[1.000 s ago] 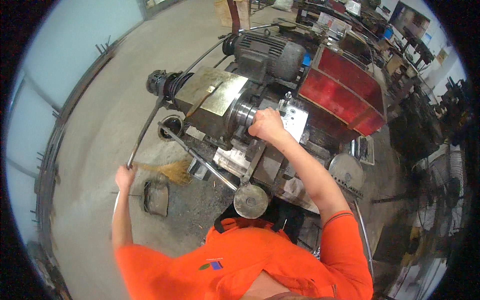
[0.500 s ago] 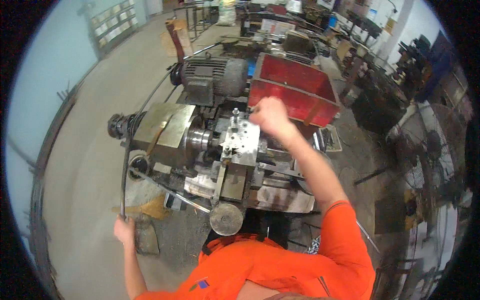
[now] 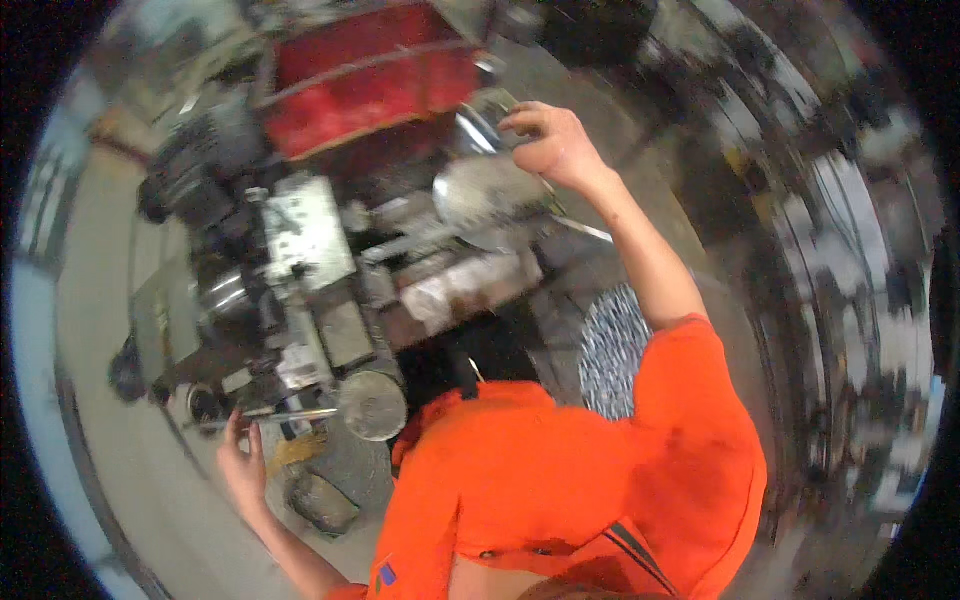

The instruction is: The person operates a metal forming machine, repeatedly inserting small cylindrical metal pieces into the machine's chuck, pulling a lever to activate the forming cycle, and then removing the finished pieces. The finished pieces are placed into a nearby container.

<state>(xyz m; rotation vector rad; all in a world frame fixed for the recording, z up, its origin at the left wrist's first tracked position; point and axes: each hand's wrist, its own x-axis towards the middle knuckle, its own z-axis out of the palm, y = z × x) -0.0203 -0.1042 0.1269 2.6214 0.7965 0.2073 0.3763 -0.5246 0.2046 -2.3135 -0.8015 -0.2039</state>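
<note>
A grey metal lathe point(image 3: 300, 270) stands in front of me, blurred by motion. My right hand point(image 3: 555, 145) reaches out over its right end, fingers curled at the rim of a round shiny metal wheel point(image 3: 480, 195); the blur hides whether it grips it. My left hand point(image 3: 240, 460) is low on the left, fingers closed at the end of a thin metal rod point(image 3: 285, 415) that points toward a round grey handwheel point(image 3: 372, 405). My orange sleeve and shirt point(image 3: 560, 470) fill the lower middle.
A red cover point(image 3: 370, 80) sits behind the lathe and a dark motor point(image 3: 190, 160) is at its left. A speckled mat point(image 3: 610, 345) lies on the floor by my right arm. A flat grey block point(image 3: 320, 500) lies near my left hand. The right side is blurred clutter.
The view has swung right. My right hand has moved from the tool post area along the lathe to the round wheel at its right end. My left hand stays low by the rod.
</note>
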